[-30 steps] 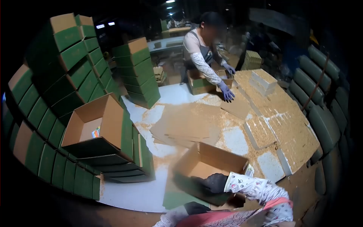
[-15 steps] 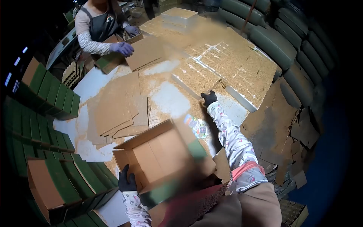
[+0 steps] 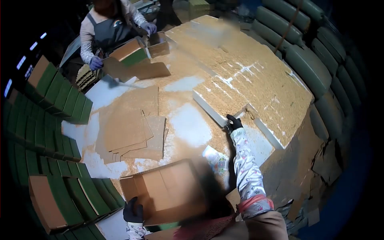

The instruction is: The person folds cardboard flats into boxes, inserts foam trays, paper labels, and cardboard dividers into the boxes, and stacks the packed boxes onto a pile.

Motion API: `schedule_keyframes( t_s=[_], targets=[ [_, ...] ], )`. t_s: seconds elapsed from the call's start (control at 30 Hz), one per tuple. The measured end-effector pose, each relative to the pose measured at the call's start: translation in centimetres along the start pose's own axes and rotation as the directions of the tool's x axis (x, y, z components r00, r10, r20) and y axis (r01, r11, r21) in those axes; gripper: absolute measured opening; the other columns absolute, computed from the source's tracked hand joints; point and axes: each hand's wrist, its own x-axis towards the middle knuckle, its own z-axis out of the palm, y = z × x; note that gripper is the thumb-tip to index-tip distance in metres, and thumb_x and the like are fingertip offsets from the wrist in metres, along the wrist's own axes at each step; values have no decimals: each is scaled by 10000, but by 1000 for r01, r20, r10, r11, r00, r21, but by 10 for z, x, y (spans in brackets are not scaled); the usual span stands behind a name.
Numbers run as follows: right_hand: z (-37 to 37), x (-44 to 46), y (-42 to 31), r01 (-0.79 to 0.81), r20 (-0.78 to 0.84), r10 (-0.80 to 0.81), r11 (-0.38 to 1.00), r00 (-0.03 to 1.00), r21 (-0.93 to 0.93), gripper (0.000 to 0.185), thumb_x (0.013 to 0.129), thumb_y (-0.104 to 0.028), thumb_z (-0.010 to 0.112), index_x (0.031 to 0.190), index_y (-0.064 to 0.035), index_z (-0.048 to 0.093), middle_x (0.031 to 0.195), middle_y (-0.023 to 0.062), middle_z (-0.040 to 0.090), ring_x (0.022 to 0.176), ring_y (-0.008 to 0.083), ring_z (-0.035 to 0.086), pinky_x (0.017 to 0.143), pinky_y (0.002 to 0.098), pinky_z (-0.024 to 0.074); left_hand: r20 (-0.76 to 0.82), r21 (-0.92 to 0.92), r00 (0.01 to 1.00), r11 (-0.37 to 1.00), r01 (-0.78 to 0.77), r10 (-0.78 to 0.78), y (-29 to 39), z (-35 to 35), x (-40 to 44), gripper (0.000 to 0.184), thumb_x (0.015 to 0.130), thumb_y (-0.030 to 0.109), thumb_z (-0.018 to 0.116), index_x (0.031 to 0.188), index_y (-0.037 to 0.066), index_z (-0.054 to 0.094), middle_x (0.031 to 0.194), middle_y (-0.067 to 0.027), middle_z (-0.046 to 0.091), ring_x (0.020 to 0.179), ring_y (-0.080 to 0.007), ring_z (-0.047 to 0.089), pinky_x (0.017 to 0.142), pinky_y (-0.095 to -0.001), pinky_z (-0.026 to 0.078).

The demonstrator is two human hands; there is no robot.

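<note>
My left hand [image 3: 134, 211], in a black glove, grips the left wall of an open cardboard box [image 3: 172, 186], its thumb inside and its fingers outside. The box has green on its outer side and nothing shows inside; its right part is in shadow. My right hand [image 3: 235, 123], also black-gloved, is stretched forward, with fingers closed on the near corner of a white-sided tray [image 3: 209, 110] covered in yellowish shavings. To its right is the edge of another such tray [image 3: 270, 134]. Below my right hand lies a printed leaflet [image 3: 216, 159].
Flat cardboard sheets [image 3: 128, 128] lie mid-table. Green boxes [image 3: 86, 192] are stacked along the left. A co-worker [image 3: 110, 30] in purple gloves handles a green-sided box [image 3: 130, 52] and cardboard across the table. Stuffed green sacks [image 3: 308, 66] line the right.
My view has shifted, so the table sits lower and further right. My hands keep their places on box and tray. The co-worker's hand has moved left, and the cardboard there has tipped down.
</note>
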Motion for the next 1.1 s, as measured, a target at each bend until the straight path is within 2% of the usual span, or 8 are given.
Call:
schedule_keyframes(
  t_s=[0.03,0.07,0.13,0.23,0.37,0.47,0.77,1.1],
  targets=[
    [36,-17,3,176,-404,-269,952,875,-251,804,584,-203,733,1218,-85,253,630,84,493,404,208,461,360,316,413,19,14,1000,1000,20,-20,3,-1,1,285,692,160,566,958,55,568,898,-153,581,789,-306,561,708,-352,449],
    [29,-13,2,143,-312,-292,895,904,-422,1025,602,-308,712,1316,-75,15,1186,187,370,995,262,437,754,383,413,33,26,998,999,44,-44,6,-3,2,284,687,166,572,951,62,570,891,-154,581,777,-317,560,692,-360,454],
    [15,24,22,387,-268,-522,818,810,-426,1029,596,-275,723,1297,12,26,1331,170,161,1200,265,229,984,351,198,10,19,999,999,46,-46,3,-2,3,283,682,204,588,945,103,566,869,-159,580,768,-339,555,666,-380,462],
    [-6,90,38,484,-341,-582,809,738,-333,943,584,-64,718,1304,-143,115,1241,90,327,1026,264,402,849,436,360,88,125,982,980,156,-168,16,-8,6,291,699,264,581,954,129,551,887,-120,582,763,-338,555,666,-384,465],
    [94,-15,6,350,-272,-355,934,894,-69,918,668,-61,614,1305,-201,-32,1230,161,312,934,316,458,709,476,451,266,76,940,977,200,-213,13,-16,4,356,759,439,457,1000,188,533,1170,-60,437,1014,-305,459,821,-396,400],
    [69,-26,-1,-2,135,-3,999,991,38,798,665,-65,565,1293,-193,91,1202,161,352,985,319,460,758,457,455,288,50,918,961,270,-273,5,-10,6,418,760,467,439,1071,197,506,1208,-92,392,1022,-305,455,842,-385,388],
    [210,-308,13,52,673,199,941,713,-334,725,615,-23,505,1268,-130,210,1175,132,387,1065,295,428,846,399,423,67,-624,998,781,33,12,-11,17,33,493,769,366,484,1171,86,423,1239,-192,348,1140,-298,354,933,-339,308],
    [141,-361,53,165,588,329,758,739,-631,917,511,3,566,1312,-107,133,1258,104,337,1142,251,352,922,379,323,133,-818,988,572,65,79,-36,31,28,559,726,140,433,1250,55,261,1271,-202,295,1166,-298,315,950,-323,280]
  ],
)
